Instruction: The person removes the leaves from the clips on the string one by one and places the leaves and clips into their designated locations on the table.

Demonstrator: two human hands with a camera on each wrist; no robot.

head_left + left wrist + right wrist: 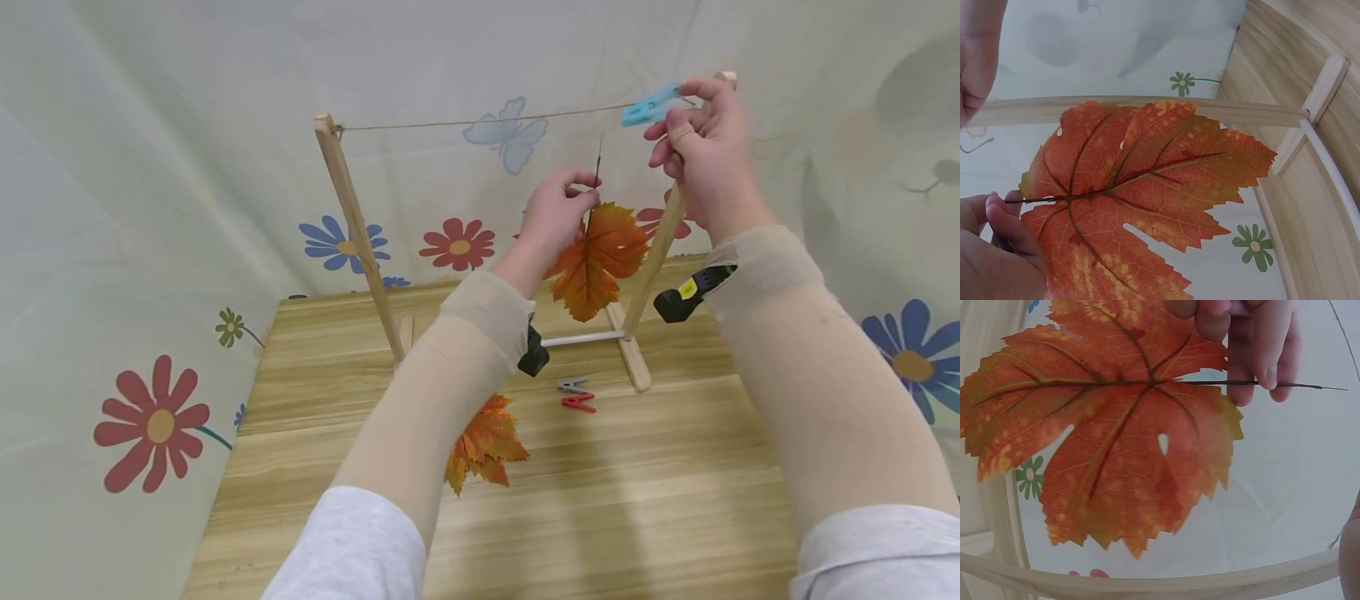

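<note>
My left hand [553, 212] pinches the thin dark stem of an orange-red artificial maple leaf [600, 258], which hangs below the fingers with its stem end pointing up. In the left wrist view the leaf [1135, 181] spreads out beyond the thumb and fingers. Higher and to the right, my right hand [716, 154] holds a light blue clothespin [648, 106] between thumb and fingers. The clothespin overlaps the twine [450, 122] near its right end; whether it bites on the twine I cannot tell. The stem tip stands just below the twine, apart from it.
The twine runs between the left wooden post [356, 217] and the right post [660, 250]. A white rod [581, 339] joins their feet low down. On the wooden table [675, 483] lie a grey clothespin [573, 385], a red clothespin [578, 402] and another maple leaf [491, 442], partly behind the left forearm.
</note>
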